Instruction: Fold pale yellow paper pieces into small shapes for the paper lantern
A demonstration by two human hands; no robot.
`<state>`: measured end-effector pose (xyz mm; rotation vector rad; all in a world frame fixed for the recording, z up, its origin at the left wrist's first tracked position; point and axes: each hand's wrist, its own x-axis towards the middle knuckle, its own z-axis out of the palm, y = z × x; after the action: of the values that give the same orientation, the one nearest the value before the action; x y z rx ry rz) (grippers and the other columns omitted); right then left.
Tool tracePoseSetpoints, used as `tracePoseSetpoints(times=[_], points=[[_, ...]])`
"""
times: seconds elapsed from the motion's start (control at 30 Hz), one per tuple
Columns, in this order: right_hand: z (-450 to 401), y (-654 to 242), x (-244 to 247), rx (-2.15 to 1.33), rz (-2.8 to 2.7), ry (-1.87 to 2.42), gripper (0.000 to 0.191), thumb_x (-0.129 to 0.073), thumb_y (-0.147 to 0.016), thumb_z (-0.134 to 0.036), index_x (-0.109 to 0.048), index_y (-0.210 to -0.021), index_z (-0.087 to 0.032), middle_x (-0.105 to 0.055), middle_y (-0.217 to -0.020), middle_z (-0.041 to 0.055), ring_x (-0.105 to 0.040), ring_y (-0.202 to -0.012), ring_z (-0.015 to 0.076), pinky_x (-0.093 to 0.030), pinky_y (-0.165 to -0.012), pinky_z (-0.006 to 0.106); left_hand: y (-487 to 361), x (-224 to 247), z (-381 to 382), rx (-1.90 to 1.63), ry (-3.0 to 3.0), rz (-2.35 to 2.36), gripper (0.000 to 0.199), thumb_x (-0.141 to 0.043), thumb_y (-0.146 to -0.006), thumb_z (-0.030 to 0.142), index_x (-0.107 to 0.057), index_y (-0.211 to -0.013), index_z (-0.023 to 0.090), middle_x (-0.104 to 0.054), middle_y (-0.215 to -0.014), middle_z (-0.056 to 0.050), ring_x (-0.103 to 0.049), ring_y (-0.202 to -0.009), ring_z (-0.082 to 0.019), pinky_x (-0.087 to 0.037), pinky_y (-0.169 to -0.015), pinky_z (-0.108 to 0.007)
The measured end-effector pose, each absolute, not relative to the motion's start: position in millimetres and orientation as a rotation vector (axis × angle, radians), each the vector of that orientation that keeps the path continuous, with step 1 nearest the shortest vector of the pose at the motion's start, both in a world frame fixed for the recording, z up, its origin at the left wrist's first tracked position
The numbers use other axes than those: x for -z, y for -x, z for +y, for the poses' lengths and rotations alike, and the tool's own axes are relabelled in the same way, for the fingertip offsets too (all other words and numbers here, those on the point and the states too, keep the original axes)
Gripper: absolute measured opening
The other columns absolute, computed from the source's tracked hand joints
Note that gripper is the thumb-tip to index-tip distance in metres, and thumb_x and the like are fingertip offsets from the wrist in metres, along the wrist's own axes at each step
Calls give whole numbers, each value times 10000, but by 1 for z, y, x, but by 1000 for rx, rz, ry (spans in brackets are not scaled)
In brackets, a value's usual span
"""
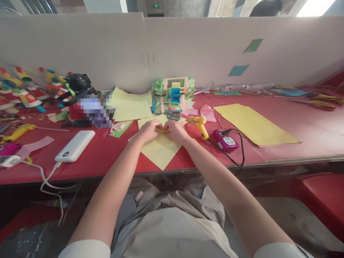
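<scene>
My left hand (148,130) and my right hand (175,131) meet at the middle of the table, fingers bent and closed. Between the fingertips is a small curved edge of yellow paper (163,130), pinched from both sides; the fingers hide part of it. Beneath them lies a pale yellow sheet (162,154), turned with one corner toward me. Just right of my right hand rests a yellow glue gun (200,125). Behind the hands stands a paper craft model (175,95) with green folded fans and blue and yellow parts.
A purple power socket (226,140) with a black cord sits right of the glue gun. Yellow sheets (255,125) are stacked farther right. At left lie a white power bank (75,146) with a cable and another glue gun (19,132). A white partition (94,43) borders the back.
</scene>
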<state>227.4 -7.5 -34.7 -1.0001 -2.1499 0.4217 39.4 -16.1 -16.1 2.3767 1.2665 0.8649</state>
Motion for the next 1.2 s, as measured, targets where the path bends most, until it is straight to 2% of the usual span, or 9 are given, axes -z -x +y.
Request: tracePoseSetpoints(times=[0.2,0.33,0.43,0.6,0.97,1.2], points=[[-6,-231,34,-502,-2177,1001,65,-689,-743,-204,-695,-801,-174,-658,-833,46,-600,-780,172,-455,-709,276,-35,21,-13,-828,-2282,1206,94,-636,-752,207,-708,-811,195,-698,-876,-47,-635,-817,-190,-491,-714,-301],[-5,-231,34,-519,-2169,1039,121,-633,-840,-242,-714,-790,-168,-675,-833,61,-606,-756,166,-455,-697,283,-33,20,-12,-828,-2209,1230,170,-629,-821,332,-730,-829,196,-712,-884,-65,-635,-799,-191,-500,-711,-308],[-3,-230,35,-537,-2143,1078,137,-621,-857,-238,-710,-787,-163,-680,-832,65,-604,-755,166,-459,-692,284,-33,19,-13,-821,-2228,1284,184,-617,-833,343,-731,-798,203,-706,-888,-68,-625,-786,-194,-487,-694,-314],[-2,-230,38,-517,-2088,1150,152,-643,-843,-260,-674,-732,-161,-658,-796,59,-585,-729,162,-462,-679,289,-32,19,-14,-787,-2224,1384,194,-616,-827,364,-714,-761,210,-694,-781,-55,-610,-723,-193,-454,-624,-303],[-2,-230,37,-626,-2016,1203,184,-642,-837,-297,-637,-707,-167,-658,-739,37,-576,-679,152,-435,-625,276,-30,20,-12,-804,-2175,1437,128,-657,-774,306,-723,-718,212,-720,-782,-55,-630,-706,-195,-454,-613,-296],[-3,-229,36,-650,-1968,1231,178,-646,-825,-308,-649,-707,-174,-667,-722,33,-563,-650,146,-426,-610,278,-36,19,-15,-785,-2123,1511,156,-629,-803,319,-674,-693,219,-683,-730,-37,-594,-666,-190,-423,-596,-300]])
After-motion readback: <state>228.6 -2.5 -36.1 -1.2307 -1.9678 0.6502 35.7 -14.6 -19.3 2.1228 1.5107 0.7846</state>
